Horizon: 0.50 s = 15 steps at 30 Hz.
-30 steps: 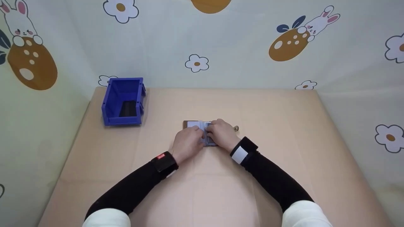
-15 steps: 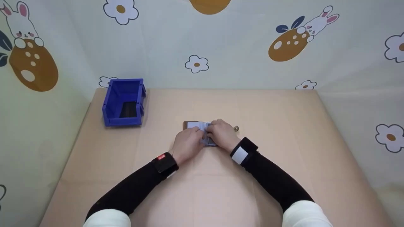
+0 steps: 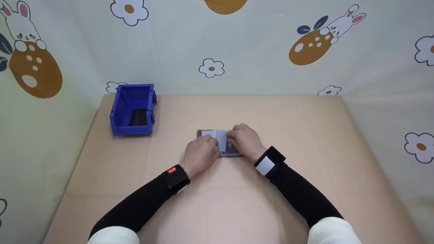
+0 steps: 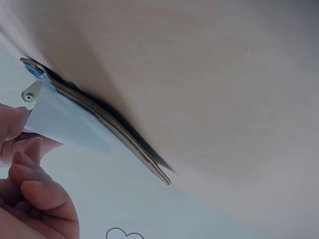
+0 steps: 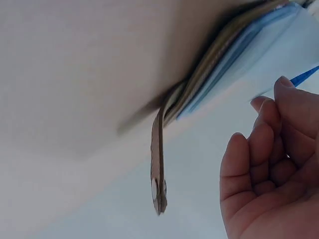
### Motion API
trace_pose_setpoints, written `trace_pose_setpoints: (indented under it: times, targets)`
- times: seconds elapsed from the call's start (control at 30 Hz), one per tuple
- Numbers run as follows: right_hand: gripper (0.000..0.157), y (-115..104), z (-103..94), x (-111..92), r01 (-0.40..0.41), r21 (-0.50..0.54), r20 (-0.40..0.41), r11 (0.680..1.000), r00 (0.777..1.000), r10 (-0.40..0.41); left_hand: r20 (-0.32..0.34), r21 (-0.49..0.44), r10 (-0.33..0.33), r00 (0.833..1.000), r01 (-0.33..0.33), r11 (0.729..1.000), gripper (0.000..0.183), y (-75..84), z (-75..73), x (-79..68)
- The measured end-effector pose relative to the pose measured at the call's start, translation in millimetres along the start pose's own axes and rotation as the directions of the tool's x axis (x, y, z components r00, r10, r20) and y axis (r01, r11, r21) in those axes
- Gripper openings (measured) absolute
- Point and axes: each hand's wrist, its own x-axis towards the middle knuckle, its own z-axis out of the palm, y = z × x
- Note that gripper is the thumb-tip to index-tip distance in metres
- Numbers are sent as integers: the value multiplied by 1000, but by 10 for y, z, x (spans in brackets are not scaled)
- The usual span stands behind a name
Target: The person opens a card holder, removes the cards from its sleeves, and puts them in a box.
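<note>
A small brown card holder [image 3: 199, 134] with translucent plastic sleeves [image 3: 221, 140] lies spread open on the table; a few sleeves stand up between the hands. Its strap [image 5: 157, 159] with a metal snap sticks out in the right wrist view. My left hand [image 3: 200, 152] is bent over the left half, fingers curled by the sleeves; whether they grip a sleeve is not plain. With thumb and forefinger my right hand [image 3: 247, 140] pinches a sleeve edge on the right side. A dark card-like panel [image 3: 231, 150] shows below that hand.
A blue bin [image 3: 132, 130] stands at the table's back left, with a flat dark object [image 3: 138, 117] inside. The table [image 3: 291, 122] has a beige cover. Behind it hangs a printed curtain [image 3: 179, 44] with flowers and rabbits.
My right hand has shifted to the right and slightly away from the left hand, uncovering the raised sleeves and dark panel. My left hand has barely moved, slightly leftward.
</note>
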Motion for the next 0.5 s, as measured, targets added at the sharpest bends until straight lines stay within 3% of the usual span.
trace_pose_setpoints:
  times: [0.27, 0.5]
  targets:
    - [20, 86, -62, -32, -80, 12, -4, 997, 997, 80, 22, -56, -112, 993, 114, 992, 16, -45, -51, -47]
    - [18, 122, -28, -101, -100, 10, 29, 995, 995, 99, 59, -104, -264, 963, 269, 958, 18, -142, -121, -81]
